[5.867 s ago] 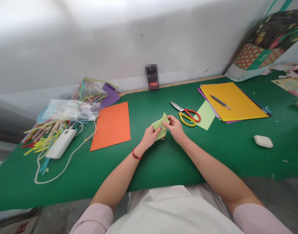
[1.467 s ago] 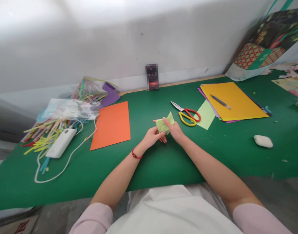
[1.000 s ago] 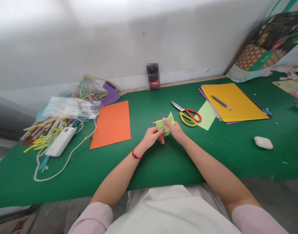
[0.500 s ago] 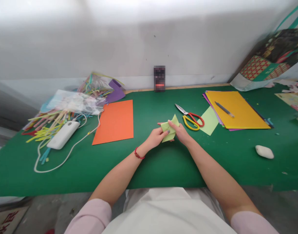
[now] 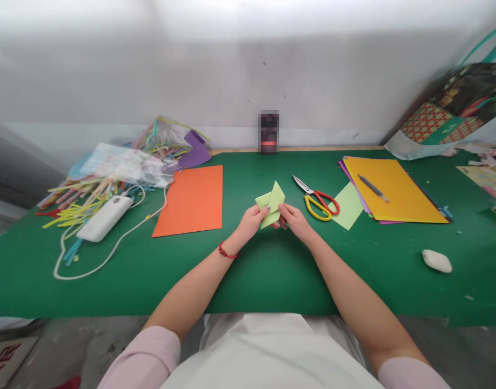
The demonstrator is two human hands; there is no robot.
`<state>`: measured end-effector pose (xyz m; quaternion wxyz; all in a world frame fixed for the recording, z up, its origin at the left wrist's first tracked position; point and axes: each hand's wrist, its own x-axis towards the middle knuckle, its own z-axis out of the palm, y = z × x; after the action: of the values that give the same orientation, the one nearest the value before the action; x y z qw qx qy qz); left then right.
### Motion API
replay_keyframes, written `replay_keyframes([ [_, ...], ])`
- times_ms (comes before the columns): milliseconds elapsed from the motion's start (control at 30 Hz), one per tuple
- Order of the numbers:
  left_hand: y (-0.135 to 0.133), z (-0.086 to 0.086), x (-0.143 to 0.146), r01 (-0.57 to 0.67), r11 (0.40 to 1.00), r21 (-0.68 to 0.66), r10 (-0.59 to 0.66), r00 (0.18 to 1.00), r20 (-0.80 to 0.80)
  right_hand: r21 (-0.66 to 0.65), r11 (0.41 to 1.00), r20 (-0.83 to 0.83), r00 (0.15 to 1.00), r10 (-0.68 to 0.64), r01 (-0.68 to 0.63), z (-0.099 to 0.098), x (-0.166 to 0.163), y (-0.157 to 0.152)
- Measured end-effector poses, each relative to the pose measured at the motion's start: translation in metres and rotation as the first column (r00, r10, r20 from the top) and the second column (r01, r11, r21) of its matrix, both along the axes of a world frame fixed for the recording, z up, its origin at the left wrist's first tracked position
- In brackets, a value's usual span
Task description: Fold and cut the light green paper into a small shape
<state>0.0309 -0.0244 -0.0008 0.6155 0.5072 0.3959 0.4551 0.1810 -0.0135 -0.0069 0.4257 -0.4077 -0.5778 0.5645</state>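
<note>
A light green folded paper piece stands on edge at the middle of the green table. My left hand pinches its left side, with a red cord on the wrist. My right hand pinches its lower right corner. Both hands have their fingers closed on the paper. One pointed flap of the paper sticks up above my fingers.
Red and yellow scissors lie just right of my hands, beside a light green sheet and a yellow paper stack with a pen. An orange sheet lies left. A white power bank with cable, paper strips and a white lump are also there.
The view has tilted and shifted. The green paper has been turned in my hands and its pointed flap now stands higher; my right hand has slid to its lower corner.
</note>
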Motion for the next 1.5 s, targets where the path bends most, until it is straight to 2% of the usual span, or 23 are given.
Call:
replay_keyframes([
  [133, -0.002, 0.002, 0.0, 0.013, 1.0, 0.002, -0.013, 1.0, 0.003, -0.032, 0.999, -0.017, 0.999, 0.036, -0.036, 0.0, -0.001, -0.002],
  [533, -0.005, 0.006, -0.002, 0.097, 0.995, -0.015, -0.096, 0.994, 0.048, 0.009, 1.0, -0.01, 1.0, 0.023, -0.023, 0.011, 0.001, -0.008],
  [1167, -0.006, 0.005, 0.002, 0.064, 0.997, 0.03, -0.064, 0.998, -0.003, 0.044, 0.996, 0.02, 0.997, -0.074, 0.073, 0.006, -0.001, -0.009],
  [1500, -0.002, 0.0, 0.003, 0.073, 0.997, -0.002, -0.073, 0.997, -0.031, 0.092, 0.992, 0.041, 0.995, -0.092, 0.088, 0.009, -0.001, -0.01],
])
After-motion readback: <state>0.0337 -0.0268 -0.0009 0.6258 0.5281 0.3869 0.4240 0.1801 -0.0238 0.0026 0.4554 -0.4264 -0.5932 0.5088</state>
